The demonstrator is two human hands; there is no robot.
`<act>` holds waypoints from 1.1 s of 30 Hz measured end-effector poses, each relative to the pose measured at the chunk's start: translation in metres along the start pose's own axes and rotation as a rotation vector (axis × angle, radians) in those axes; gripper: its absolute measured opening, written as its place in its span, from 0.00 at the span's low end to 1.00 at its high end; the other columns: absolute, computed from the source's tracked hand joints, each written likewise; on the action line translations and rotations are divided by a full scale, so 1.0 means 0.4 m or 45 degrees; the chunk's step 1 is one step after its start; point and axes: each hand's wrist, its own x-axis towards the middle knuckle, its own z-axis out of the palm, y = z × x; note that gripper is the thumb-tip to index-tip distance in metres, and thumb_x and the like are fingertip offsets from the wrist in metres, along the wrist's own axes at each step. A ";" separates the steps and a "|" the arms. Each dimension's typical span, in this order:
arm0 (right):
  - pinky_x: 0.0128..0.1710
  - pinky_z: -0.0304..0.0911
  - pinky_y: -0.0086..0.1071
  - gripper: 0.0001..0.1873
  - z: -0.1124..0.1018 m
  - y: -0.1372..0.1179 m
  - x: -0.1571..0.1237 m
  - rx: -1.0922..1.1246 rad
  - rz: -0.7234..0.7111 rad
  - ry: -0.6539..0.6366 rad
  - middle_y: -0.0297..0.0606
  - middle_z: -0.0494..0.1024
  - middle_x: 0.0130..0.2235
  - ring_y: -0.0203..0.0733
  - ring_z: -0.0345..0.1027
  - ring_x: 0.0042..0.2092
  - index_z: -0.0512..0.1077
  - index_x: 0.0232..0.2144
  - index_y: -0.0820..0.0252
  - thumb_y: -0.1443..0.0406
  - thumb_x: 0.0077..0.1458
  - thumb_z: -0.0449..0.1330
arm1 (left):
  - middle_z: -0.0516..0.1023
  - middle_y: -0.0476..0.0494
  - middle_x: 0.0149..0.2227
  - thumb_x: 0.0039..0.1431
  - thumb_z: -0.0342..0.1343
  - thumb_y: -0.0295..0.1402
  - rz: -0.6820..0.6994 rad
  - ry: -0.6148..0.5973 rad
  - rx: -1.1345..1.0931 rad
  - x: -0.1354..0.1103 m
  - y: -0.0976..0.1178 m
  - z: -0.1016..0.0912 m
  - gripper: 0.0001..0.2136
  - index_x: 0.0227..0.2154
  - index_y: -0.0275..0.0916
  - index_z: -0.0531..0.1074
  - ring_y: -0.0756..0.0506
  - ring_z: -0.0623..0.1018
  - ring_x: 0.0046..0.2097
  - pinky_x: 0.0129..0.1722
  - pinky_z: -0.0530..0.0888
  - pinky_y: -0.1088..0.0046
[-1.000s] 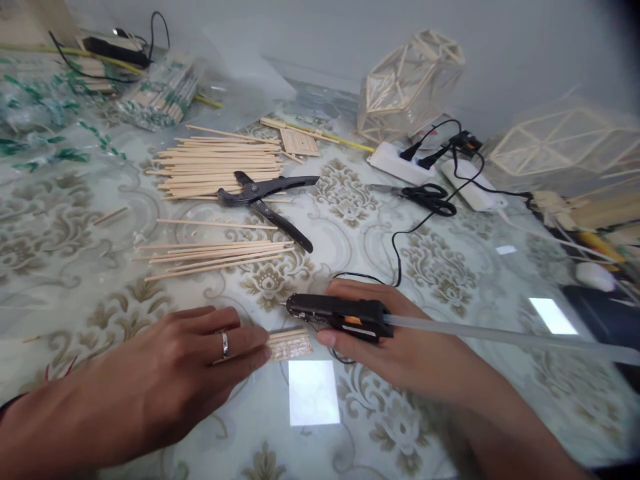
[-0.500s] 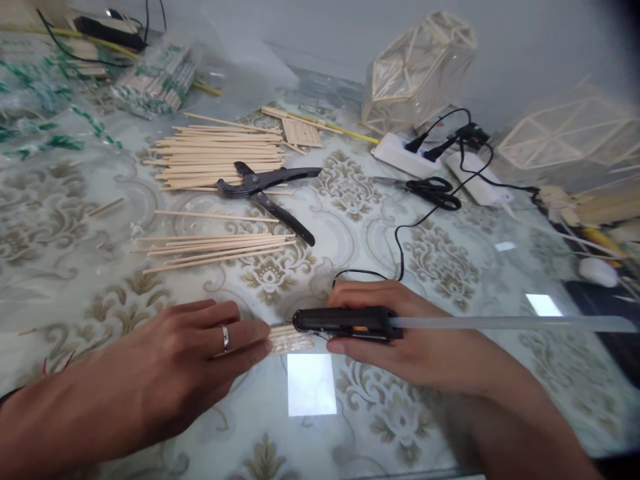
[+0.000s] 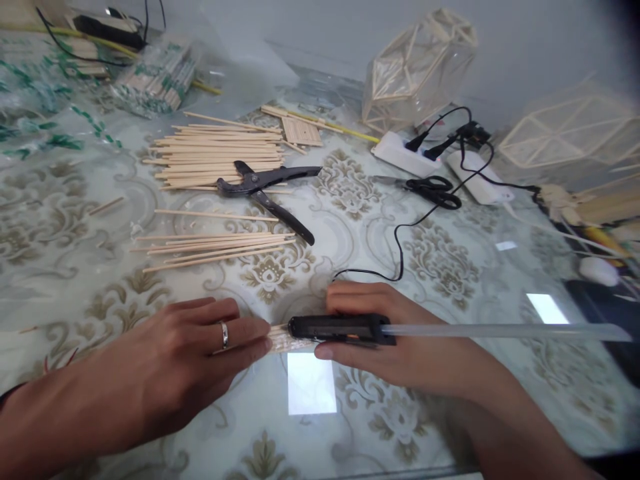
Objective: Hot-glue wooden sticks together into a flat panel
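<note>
Grey wall (image 3: 320, 40) across 12 o'clock, clock read from between the hands. White-and-tan floral table (image 3: 355, 250) in front of it, glossy, with bright reflected patches. Two frames of sticks and clear film: one at 1 (image 3: 420, 73), one at 2 (image 3: 570, 137). Loose stick pile (image 3: 215, 150) at 11. Left hand (image 3: 185, 360) at 9, right hand (image 3: 405, 365) at 3. Right is wrapped round a black glue gun (image 3: 340, 328), nozzle pointing to 9, translucent glue stick (image 3: 500, 331) running out the back toward 3. Black cutters (image 3: 254, 179) at 12, overlapping the pile's edge in view. Scissors (image 3: 433, 192) between 1 and 2.

Smallest: strip of short sticks (image 3: 285, 343), shiny on top, at table level between the hands. Long axis roughly 9–3, about parallel to the gun. Left hand is nearer: fingers together, holding its 9 end, thumb out of sight. Gun's front overlaps its 3 end in view; nozzle contact, can't tell.
</note>
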 end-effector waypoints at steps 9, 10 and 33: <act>0.34 0.58 0.33 0.22 0.004 0.008 0.010 0.055 0.005 -0.047 0.26 0.67 0.28 0.38 0.65 0.32 0.67 0.25 0.55 0.60 0.66 0.73 | 0.88 0.45 0.49 0.83 0.41 0.27 -0.006 -0.028 -0.028 0.004 -0.004 0.002 0.19 0.51 0.37 0.80 0.45 0.83 0.42 0.44 0.83 0.66; 0.34 0.58 0.33 0.22 0.005 0.010 0.010 0.065 0.003 -0.053 0.26 0.67 0.28 0.37 0.64 0.32 0.67 0.25 0.55 0.60 0.66 0.74 | 0.88 0.46 0.49 0.83 0.41 0.27 0.000 -0.032 -0.021 0.004 -0.005 0.001 0.19 0.51 0.36 0.80 0.45 0.83 0.42 0.44 0.84 0.66; 0.34 0.59 0.34 0.23 0.003 0.001 0.012 0.044 0.075 -0.092 0.27 0.68 0.28 0.39 0.66 0.32 0.67 0.24 0.54 0.60 0.66 0.72 | 0.88 0.43 0.51 0.81 0.45 0.25 -0.019 -0.007 -0.046 -0.007 -0.002 0.013 0.16 0.52 0.35 0.80 0.44 0.82 0.41 0.42 0.85 0.63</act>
